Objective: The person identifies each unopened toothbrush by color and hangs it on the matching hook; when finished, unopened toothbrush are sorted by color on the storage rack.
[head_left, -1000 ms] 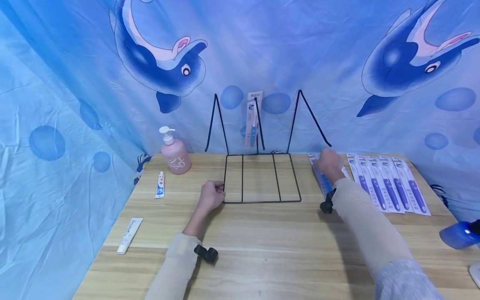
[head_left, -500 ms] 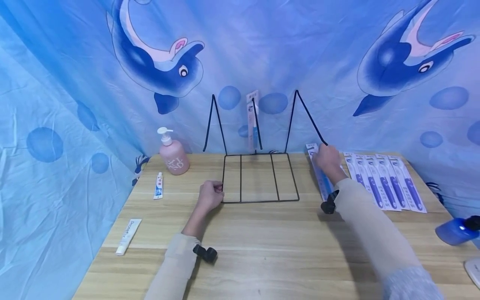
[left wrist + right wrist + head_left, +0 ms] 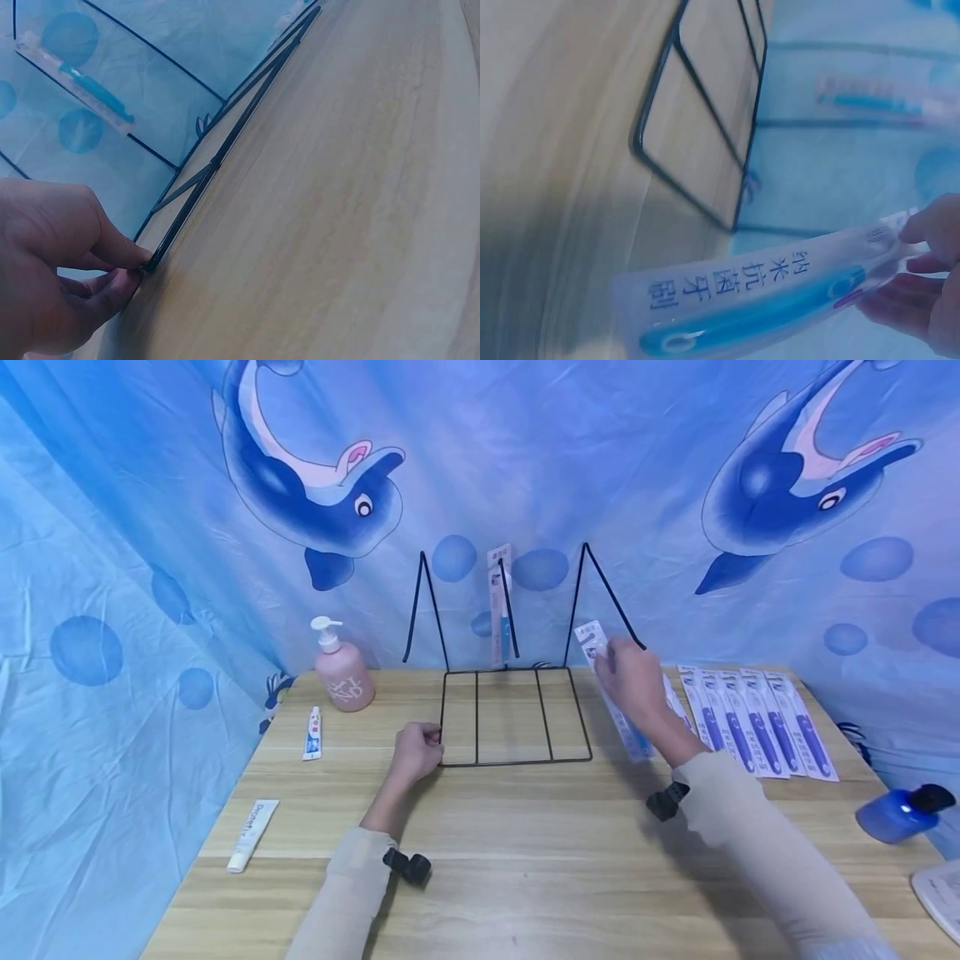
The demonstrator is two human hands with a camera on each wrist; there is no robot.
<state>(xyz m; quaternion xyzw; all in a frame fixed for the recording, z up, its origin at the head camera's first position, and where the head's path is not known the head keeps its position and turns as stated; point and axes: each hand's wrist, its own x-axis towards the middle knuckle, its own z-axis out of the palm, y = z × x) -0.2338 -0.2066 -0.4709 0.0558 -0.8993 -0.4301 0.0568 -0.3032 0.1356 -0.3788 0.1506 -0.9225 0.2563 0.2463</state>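
Left hand (image 3: 418,752) pinches wire rack (image 3: 513,717) front-left corner at frame centre, pinning it to the bench (image 3: 525,852). Right hand (image 3: 633,681) grips a packaged toothbrush (image 3: 611,693) (lifted, angled toward rack) right of centre.

The clear blister pack with a blue toothbrush (image 3: 765,300), lower centre of the right wrist view, bears the Chinese characters 纳米抗菌牙刷. The print on the white tube (image 3: 251,833), lower left of the head view, is too small to read.
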